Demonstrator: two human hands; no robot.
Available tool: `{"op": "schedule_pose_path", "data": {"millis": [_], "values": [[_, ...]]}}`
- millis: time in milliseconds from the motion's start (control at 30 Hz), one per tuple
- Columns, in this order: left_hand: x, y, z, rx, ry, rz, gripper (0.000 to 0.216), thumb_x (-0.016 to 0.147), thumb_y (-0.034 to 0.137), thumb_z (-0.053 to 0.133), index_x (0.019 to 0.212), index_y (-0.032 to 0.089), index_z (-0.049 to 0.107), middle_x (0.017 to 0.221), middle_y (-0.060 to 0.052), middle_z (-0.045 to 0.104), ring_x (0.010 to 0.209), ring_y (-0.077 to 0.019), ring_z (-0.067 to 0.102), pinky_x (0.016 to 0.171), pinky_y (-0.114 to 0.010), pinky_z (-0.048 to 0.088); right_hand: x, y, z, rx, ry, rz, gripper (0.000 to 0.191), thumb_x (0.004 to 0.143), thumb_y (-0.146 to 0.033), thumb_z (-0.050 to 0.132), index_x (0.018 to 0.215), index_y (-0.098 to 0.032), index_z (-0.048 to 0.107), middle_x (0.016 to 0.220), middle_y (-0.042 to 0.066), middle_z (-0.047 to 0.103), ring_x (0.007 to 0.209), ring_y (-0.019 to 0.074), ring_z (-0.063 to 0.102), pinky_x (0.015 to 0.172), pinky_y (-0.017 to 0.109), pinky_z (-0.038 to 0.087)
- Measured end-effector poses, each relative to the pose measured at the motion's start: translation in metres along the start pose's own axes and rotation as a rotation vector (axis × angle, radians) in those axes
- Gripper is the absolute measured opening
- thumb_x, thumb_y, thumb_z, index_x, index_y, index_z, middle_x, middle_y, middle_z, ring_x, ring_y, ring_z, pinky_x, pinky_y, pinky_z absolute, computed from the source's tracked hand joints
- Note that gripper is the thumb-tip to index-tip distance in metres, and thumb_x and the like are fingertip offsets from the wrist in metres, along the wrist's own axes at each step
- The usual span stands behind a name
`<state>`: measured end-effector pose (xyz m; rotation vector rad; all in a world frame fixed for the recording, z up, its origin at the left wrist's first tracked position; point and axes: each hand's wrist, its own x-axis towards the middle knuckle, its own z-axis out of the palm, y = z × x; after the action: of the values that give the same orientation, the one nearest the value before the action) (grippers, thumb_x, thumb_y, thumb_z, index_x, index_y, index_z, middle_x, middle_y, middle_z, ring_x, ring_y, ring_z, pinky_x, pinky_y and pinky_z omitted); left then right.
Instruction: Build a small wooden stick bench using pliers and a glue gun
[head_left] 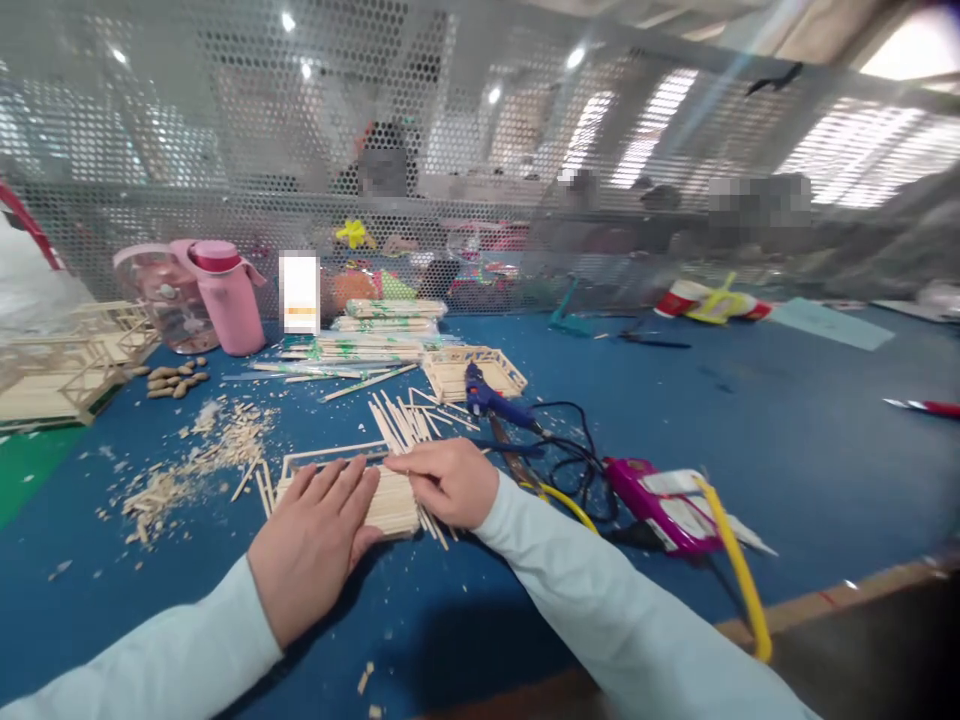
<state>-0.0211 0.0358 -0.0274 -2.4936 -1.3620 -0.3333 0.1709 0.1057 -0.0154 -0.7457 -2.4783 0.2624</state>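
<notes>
While pressed flat: two hands (382, 515), one stick panel (391, 503)

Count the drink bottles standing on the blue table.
2. The pink bottle stands at the far left near the mesh wall; a clear bottle with a pink lid stands touching its left side. Clutter along the wall may hide more.

Table (750, 420): deep blue, green patch at 9 o'clock. Stick panel (390, 500): pale natural wood. Sleeves (600, 600): pale mint. Bottle (229, 295) at 10 o'clock: pink, red band. Glue gun (487, 400): blue, black cord. Hacksaw (739, 570) at 4 o'clock: yellow frame, magenta handle. Screen (480, 130) at 12 o'clock: grey, perforated dots.
</notes>
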Motion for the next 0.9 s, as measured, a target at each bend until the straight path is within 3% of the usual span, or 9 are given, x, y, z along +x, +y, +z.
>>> {"op": "schedule_pose_path", "data": {"millis": [200, 300, 333, 400, 467, 600, 667, 767, 900], "values": [[0.002, 0.000, -0.002, -0.096, -0.055, -0.062, 0.046, 0.090, 0.038, 0.037, 0.130, 0.017, 0.044, 0.133, -0.011, 0.050, 0.117, -0.0280, 0.049, 0.096, -0.047, 0.036, -0.003, 0.021, -0.015, 0.010, 0.043, 0.028, 0.034, 0.076, -0.013, 0.043, 0.097, -0.018, 0.069, 0.087, 0.005, 0.073, 0.075, 0.0144, 0.068, 0.068, 0.023, 0.052], [0.001, 0.001, -0.006, -0.158, -0.055, -0.087, 0.045, 0.089, 0.038, 0.038, 0.128, 0.016, 0.045, 0.133, -0.013, 0.051, 0.116, -0.0288, 0.049, 0.096, -0.049, 0.035, -0.005, 0.058, -0.038, -0.199, 0.355, 0.415, 0.037, 0.077, -0.014, 0.041, 0.105, -0.018, 0.065, 0.085, 0.005, 0.071, 0.077, 0.0182, 0.067, 0.074, 0.031, 0.052], [0.001, 0.001, -0.009, -0.188, -0.052, -0.096, 0.044, 0.089, 0.037, 0.039, 0.127, 0.017, 0.046, 0.132, -0.013, 0.051, 0.116, -0.0287, 0.049, 0.097, -0.049, 0.035, -0.006, 0.071, -0.045, -0.293, 0.370, 0.550, 0.043, 0.075, -0.011, 0.041, 0.112, -0.017, 0.062, 0.094, 0.007, 0.070, 0.087, 0.0206, 0.065, 0.081, 0.034, 0.050], [0.003, 0.000, -0.015, -0.267, -0.038, -0.122, 0.041, 0.089, 0.034, 0.039, 0.124, 0.017, 0.049, 0.130, -0.014, 0.053, 0.114, -0.0280, 0.050, 0.096, -0.049, 0.036, -0.008, 0.093, -0.053, -0.427, 0.150, 0.759, 0.054, 0.070, -0.011, 0.049, 0.123, -0.010, 0.053, 0.122, 0.015, 0.058, 0.112, 0.0277, 0.053, 0.094, 0.039, 0.042], [0.008, -0.003, -0.021, -0.381, -0.048, -0.161, 0.036, 0.089, 0.031, 0.037, 0.118, 0.018, 0.055, 0.122, -0.014, 0.058, 0.109, -0.0266, 0.054, 0.093, -0.046, 0.039, -0.010, 0.107, -0.054, -0.418, 0.036, 0.824, 0.054, 0.066, -0.010, 0.054, 0.120, -0.007, 0.056, 0.119, 0.018, 0.059, 0.108, 0.0309, 0.056, 0.090, 0.039, 0.045], [0.030, -0.017, -0.025, -0.572, -0.167, -0.298, 0.031, 0.086, 0.022, 0.035, 0.089, 0.019, 0.066, 0.087, -0.009, 0.070, 0.081, -0.0240, 0.064, 0.075, -0.037, 0.046, -0.013, 0.115, -0.046, -0.409, -0.042, 0.861, 0.052, 0.067, -0.013, 0.056, 0.120, -0.014, 0.056, 0.120, 0.011, 0.060, 0.108, 0.0247, 0.057, 0.092, 0.032, 0.044], [0.040, -0.023, -0.023, -0.587, -0.167, -0.353, 0.029, 0.083, 0.019, 0.037, 0.085, 0.019, 0.066, 0.081, -0.009, 0.071, 0.075, -0.0248, 0.064, 0.069, -0.035, 0.045, -0.015, 0.115, -0.044, -0.426, -0.034, 0.885, 0.050, 0.069, -0.015, 0.056, 0.119, -0.012, 0.056, 0.123, 0.013, 0.058, 0.112, 0.0248, 0.054, 0.094, 0.032, 0.042], [0.045, -0.032, -0.025, -0.616, -0.084, -0.409, 0.027, 0.084, 0.020, 0.039, 0.097, 0.018, 0.063, 0.089, -0.009, 0.071, 0.079, -0.0234, 0.064, 0.071, -0.032, 0.045, -0.018, 0.114, -0.045, -0.442, -0.016, 0.928, 0.037, 0.072, -0.019, 0.054, 0.107, -0.009, 0.060, 0.115, 0.017, 0.060, 0.107, 0.0287, 0.055, 0.089, 0.036, 0.043], [0.027, -0.042, -0.034, -0.676, 0.265, -0.500, 0.027, 0.084, 0.024, 0.042, 0.107, 0.020, 0.055, 0.097, -0.006, 0.065, 0.085, -0.0196, 0.060, 0.076, -0.028, 0.043, -0.021, 0.115, -0.046, -0.421, 0.001, 0.927, 0.027, 0.075, -0.022, 0.050, 0.099, -0.013, 0.059, 0.101, 0.014, 0.065, 0.093, 0.0266, 0.061, 0.079, 0.034, 0.045]]}}
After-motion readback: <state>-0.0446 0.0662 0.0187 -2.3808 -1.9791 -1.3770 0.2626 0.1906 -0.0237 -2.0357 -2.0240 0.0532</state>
